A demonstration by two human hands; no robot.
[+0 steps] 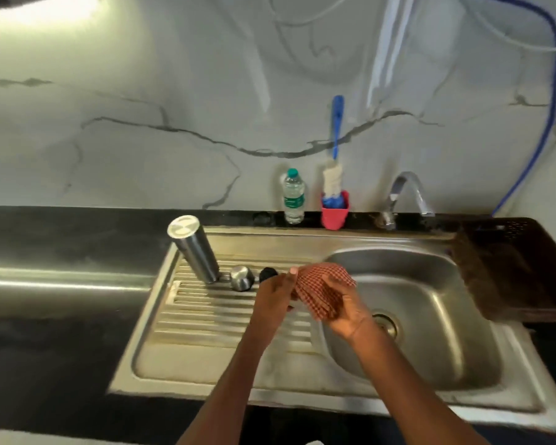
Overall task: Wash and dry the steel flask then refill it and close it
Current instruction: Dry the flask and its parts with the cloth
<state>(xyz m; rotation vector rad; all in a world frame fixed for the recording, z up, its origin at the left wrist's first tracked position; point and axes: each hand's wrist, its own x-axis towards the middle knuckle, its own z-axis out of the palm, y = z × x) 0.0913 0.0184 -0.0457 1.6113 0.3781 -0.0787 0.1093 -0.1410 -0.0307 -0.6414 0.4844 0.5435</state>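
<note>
Black counter (61, 239) holds steel sink (302, 239); both hands (305, 303) grip checked cloth (321, 284).

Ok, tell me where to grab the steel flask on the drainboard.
Take the steel flask around its bare cylindrical middle, coming from its left, since the steel cap and a black piece crowd its base on the right. It seems to stand mouth-down, so wrap the hand round the body.

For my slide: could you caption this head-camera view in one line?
Both hands, left and right, hold a checked cloth over the sink, steel flask inverted on the drainboard.
</note>
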